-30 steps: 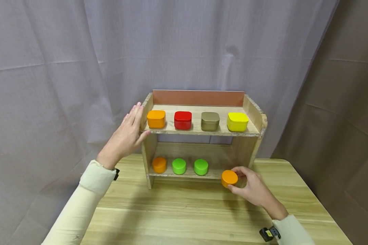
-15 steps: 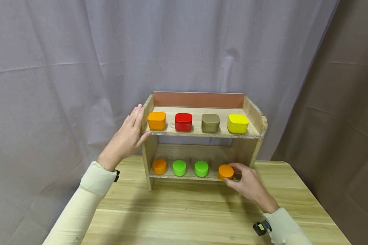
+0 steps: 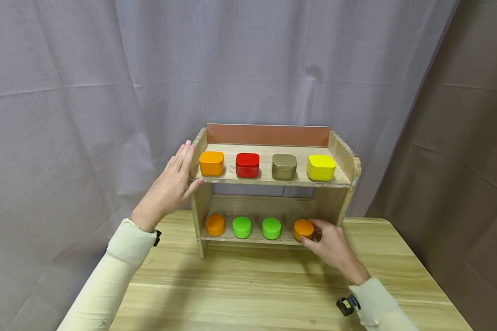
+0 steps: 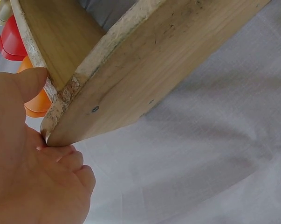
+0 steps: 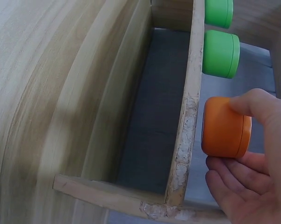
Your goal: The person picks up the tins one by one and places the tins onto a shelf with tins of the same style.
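A two-tier wooden shelf (image 3: 248,181) stands on the table. My right hand (image 3: 334,243) holds an orange round lidded container (image 3: 304,228) between thumb and fingers at the right end of the lower tier. The right wrist view shows this container (image 5: 224,128) with the thumb on its near side and fingers below. On the same tier are two green round containers (image 3: 242,227) and another orange round one (image 3: 215,225). My left hand (image 3: 167,191) rests on the shelf's left side panel (image 4: 112,88), fingers extended along it and thumb at the upper tier's front edge.
On the upper tier sit orange (image 3: 211,163), red (image 3: 247,165), olive-brown (image 3: 284,166) and yellow (image 3: 321,168) squarish lidded containers in a row. Grey curtain (image 3: 248,59) hangs behind the shelf. The wood-grain table (image 3: 240,285) extends in front of it.
My right hand has carried the orange round container left and back, from in front of the shelf onto the lower tier's right end. The left hand stays on the side panel.
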The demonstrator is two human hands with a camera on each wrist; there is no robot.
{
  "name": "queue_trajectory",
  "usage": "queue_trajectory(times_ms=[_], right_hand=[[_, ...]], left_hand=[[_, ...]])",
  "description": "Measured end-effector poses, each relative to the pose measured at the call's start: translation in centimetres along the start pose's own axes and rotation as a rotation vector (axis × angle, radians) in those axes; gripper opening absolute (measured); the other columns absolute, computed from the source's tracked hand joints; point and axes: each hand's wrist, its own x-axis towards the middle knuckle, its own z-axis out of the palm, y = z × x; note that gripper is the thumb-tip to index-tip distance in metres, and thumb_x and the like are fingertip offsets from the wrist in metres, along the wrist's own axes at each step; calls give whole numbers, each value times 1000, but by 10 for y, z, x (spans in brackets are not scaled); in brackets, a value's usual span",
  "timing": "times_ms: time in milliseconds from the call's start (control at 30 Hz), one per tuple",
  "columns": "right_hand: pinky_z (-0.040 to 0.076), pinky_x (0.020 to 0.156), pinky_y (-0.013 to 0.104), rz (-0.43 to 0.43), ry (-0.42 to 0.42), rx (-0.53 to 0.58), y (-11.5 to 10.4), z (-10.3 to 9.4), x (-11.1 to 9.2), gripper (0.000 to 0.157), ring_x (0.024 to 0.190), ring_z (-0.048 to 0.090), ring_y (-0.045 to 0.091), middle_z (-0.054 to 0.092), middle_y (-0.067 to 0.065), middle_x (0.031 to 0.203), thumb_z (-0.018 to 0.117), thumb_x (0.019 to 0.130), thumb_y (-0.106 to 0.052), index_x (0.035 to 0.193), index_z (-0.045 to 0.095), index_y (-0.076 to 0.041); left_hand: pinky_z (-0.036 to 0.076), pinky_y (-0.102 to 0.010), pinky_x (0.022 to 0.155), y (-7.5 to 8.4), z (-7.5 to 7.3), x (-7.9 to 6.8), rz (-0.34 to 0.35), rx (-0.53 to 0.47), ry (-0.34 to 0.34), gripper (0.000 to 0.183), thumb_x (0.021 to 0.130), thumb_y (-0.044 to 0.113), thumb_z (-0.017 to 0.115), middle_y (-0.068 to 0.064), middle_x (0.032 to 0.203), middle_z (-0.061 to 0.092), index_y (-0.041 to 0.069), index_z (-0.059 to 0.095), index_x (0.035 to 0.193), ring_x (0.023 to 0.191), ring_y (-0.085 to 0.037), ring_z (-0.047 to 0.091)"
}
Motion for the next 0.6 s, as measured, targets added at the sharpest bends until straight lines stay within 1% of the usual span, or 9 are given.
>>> queue_trajectory(times_ms=[233,433,600], right_hand=[[65,84,49,42,-23,-2,1,2,1,55,101,76,37,75,28,120,86,85,-17,131,68,7],[66,81,46,51,-19,-19,2,3,2,54,98,77,35,76,26,116,86,85,-19,129,69,6],[65,79,46,51,-34,-39,1,1,5,51,95,75,32,77,25,113,85,87,-20,128,70,6]], left_hand=[[19,-63,132,1,1,0,5,-5,10,89,109,34,59,-22,178,3,-3,4,168,166,-41,10],[19,-63,132,1,0,0,10,-4,11,88,109,35,59,-22,178,4,-3,5,168,166,-40,9],[20,-63,132,2,-1,2,12,4,13,88,109,35,58,-23,178,5,-3,5,168,166,-41,10]])
